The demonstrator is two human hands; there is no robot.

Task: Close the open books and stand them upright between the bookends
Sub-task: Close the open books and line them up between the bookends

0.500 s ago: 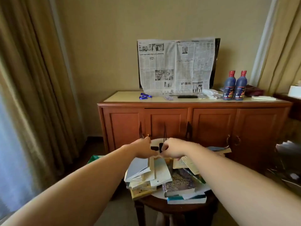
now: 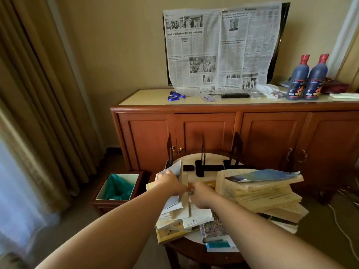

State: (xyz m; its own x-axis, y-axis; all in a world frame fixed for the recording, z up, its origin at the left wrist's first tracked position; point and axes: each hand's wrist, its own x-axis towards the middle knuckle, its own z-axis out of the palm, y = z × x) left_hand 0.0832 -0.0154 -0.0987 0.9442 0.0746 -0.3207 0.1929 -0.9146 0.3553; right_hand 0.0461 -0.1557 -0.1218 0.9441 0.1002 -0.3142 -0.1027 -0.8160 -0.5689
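Nearby, book stacks (image 2: 268,193) crowd three black bookends (image 2: 203,152).

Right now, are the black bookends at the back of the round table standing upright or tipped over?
Upright. All three black bookends stand on their flat bases at the far edge of the round table, blades pointing straight up; no book stands between them yet.

Gaps between bookends (image 2: 203,152) open; book piles (image 2: 260,193) crowd table's near side.

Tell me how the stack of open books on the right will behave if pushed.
The stack of open books looks heavy and would likely resist a light push. Its layers lie skewed and overhang the round table, so it may slide apart or tip off. The loose pamphlet on top could slip away.
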